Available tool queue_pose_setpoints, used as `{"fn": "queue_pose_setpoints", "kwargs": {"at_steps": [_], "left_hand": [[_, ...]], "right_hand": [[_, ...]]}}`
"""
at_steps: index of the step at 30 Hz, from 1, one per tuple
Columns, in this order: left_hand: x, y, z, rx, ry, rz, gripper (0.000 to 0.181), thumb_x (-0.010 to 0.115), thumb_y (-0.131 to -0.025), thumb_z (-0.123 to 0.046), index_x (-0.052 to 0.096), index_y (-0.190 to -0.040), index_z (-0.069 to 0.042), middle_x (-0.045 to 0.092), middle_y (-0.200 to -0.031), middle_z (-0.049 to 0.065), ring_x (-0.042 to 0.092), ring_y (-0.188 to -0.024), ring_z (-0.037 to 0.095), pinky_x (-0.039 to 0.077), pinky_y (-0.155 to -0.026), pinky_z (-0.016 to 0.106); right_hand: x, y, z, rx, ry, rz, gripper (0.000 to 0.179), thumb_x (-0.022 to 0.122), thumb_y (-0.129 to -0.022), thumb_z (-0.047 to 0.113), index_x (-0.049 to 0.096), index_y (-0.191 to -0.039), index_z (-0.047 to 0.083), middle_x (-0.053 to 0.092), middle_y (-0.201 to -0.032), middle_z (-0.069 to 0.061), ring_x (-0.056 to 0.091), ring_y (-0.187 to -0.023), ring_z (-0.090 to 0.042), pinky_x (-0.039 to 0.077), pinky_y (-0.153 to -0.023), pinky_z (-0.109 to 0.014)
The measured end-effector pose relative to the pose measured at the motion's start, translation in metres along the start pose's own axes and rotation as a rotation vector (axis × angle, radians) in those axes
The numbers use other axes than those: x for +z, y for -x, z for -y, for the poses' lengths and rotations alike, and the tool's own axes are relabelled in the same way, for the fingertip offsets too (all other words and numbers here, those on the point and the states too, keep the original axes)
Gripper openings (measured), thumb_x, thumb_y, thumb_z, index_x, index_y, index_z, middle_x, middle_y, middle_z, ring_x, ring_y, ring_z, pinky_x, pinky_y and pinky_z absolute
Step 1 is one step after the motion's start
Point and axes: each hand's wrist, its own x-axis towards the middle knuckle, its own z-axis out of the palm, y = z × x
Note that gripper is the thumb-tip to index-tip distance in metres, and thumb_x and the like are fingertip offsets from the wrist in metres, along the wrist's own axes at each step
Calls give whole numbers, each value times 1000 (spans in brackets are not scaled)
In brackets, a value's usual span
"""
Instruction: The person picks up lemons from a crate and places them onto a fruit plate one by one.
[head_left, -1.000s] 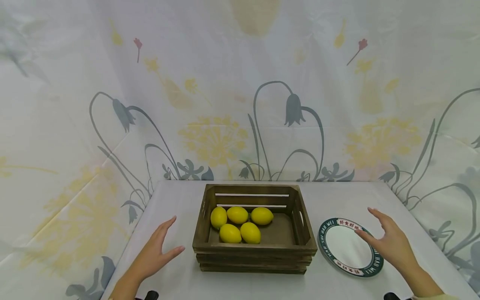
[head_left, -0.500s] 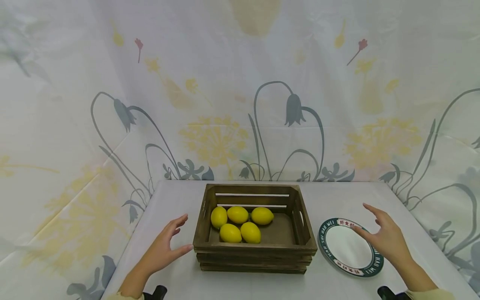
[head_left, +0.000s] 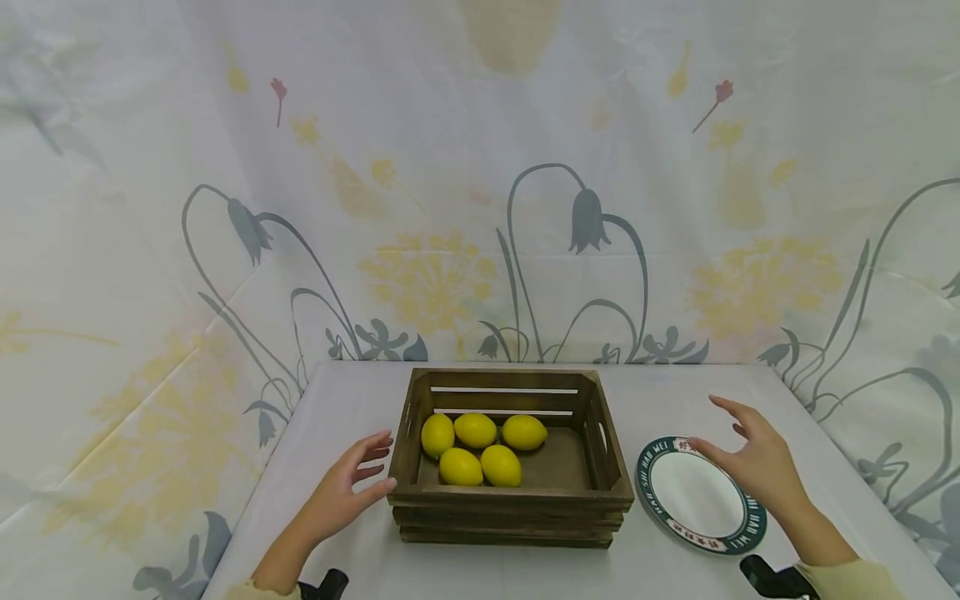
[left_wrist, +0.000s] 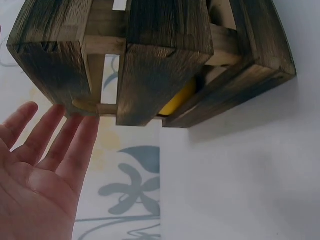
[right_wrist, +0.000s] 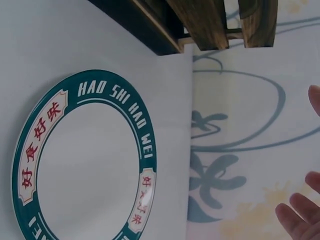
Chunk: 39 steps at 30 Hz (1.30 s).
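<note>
**Left hand (head_left: 341, 492) now in at the crate (head_left: 510, 502), right hand (head_left: 761, 467) drifting toward it, neither holding anything**

Left hand: over the past second it has come in from well left of the crate to its left end. Thumb apart from the fingers, fingers only lightly bent, nothing in the grasp. Thumb tip sits right by the near left corner; from where I stand, I cannot tell whether it touches the wood.

Right hand: smaller shift, leftward and a little farther off. Thumb and forefinger held apart, grasp unfilled. It hangs over the far right part of the plate (head_left: 697, 497), short of the crate's right end. Wrist view shows its fingertips well apart from the plate.

Crate, plate and lemons (head_left: 461, 467): no movement noted. Crate stands mid-desk (head_left: 352, 396), slatted dark wood. Five lemons inside, gathered toward the left, three farther, two nearer. Plate lies flat, just right of the crate, green lettered rim.

Meaning for the work, my reading: both hands are closing on the crate from opposite sides, the left ahead of the right. Still an approach; nothing lifted yet.
</note>
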Motion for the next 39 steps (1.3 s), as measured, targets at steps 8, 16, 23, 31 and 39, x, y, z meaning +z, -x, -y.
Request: {"fn": "queue_pose_setpoints", "kwargs": {"at_steps": [8, 16, 23, 31, 39], "left_hand": [[6, -2, -3, -83, 119, 4, 51, 64, -88, -8, 42, -133, 3, 46, -131, 23, 51, -110, 36, 49, -84, 29], [8, -3, -6, -152, 173, -8, 52, 64, -87, -8, 43, -132, 4, 44, -132, 24, 51, -110, 37, 50, -81, 26], [9, -3, -4, -165, 196, -19, 52, 65, -86, -6, 43, -133, 3, 44, -132, 23, 51, -110, 36, 50, -80, 26], [9, -3, -7, -170, 190, -25, 53, 65, -86, -5, 43, -133, 3, 44, -133, 23, 50, -111, 37, 49, -81, 26], [11, -3, 2, -207, 184, -47, 51, 67, -85, -9, 47, -132, -2, 47, -132, 18, 52, -109, 32, 50, -81, 27]], "right_hand": [[0, -9, 9, -13, -42, 23, 72, 78, -76, 26, 44, -133, -3, 41, -131, -32, 43, -106, -57, 41, -80, -64], [1, -18, 19, -6, -73, 51, 73, 77, -78, 28, 43, -135, -1, 40, -133, -31, 43, -108, -57, 41, -80, -63], [0, -28, 29, -15, -111, 65, 72, 75, -79, 28, 42, -136, 0, 40, -132, -30, 44, -110, -54, 43, -81, -61], [7, -40, 41, -64, -166, 57, 66, 77, -78, 21, 46, -131, -2, 45, -129, -29, 46, -110, -51, 44, -83, -58], [16, -49, 52, -86, -219, 65, 61, 76, -79, 19, 48, -129, -3, 47, -127, -27, 47, -110, -50, 43, -85, -56]]}}
